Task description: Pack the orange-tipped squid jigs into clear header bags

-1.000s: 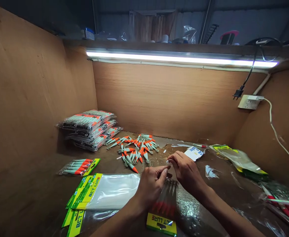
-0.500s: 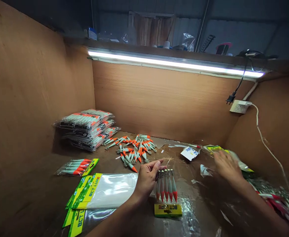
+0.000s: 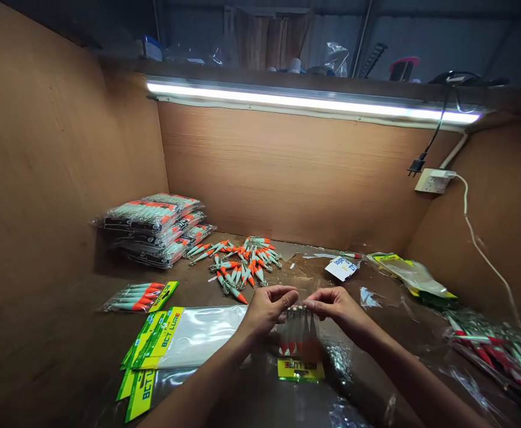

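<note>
A clear bag of several orange-tipped lures lies on the table, its yellow BCT LURE header toward me. My left hand pinches the left part of the bag's far end, thumb against fingers. At the right part of that same end is my right hand, also pinching the plastic. The hook ends of the lures lie between the two hands. Flat bags with yellow headers are stacked to the left, beside a filled bag.
Loose orange and pale lures form a pile behind my hands. Filled packs are stacked at the back left. A white card, more bags and red lures lie to the right. A cable hangs down the right wall.
My right hand has come from the bags at the right back to the far end of the lure bag, beside my left hand. The view has shifted slightly.
</note>
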The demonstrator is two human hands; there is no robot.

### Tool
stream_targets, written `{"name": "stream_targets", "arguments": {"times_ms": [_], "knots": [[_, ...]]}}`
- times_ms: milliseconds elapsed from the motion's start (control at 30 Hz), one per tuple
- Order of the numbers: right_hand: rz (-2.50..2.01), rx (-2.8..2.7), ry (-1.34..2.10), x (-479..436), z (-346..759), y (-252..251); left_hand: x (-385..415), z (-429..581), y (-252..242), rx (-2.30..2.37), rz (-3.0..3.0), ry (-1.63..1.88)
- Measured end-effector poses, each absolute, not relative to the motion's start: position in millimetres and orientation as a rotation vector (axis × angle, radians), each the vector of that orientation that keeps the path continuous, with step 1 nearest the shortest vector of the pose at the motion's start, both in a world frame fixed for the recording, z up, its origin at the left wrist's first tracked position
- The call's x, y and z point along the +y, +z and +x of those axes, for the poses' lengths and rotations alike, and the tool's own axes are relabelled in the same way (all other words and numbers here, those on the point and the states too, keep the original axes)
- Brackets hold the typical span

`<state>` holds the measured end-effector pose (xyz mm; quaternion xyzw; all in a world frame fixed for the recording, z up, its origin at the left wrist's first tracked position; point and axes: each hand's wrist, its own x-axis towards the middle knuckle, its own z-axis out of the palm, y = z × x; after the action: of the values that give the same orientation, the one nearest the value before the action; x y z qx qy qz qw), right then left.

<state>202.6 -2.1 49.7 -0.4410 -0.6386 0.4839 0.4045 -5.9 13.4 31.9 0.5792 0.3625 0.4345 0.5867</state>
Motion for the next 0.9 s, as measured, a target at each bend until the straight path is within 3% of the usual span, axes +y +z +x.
{"name": "stream_targets", "arguments": {"times_ms": [300,733,900], "knots": [[-1.211,-1.666,1.387,-10,222,31,14,-6,18,0.912,1.679,0.777],[-1.145,-2.064,0.589,-20,230,1,22,-12,19,0.725,2.034,0.589],[-1.142,-2.082,0.54,-21,231,-7,13,-7,10,0.753,1.999,0.614]]}}
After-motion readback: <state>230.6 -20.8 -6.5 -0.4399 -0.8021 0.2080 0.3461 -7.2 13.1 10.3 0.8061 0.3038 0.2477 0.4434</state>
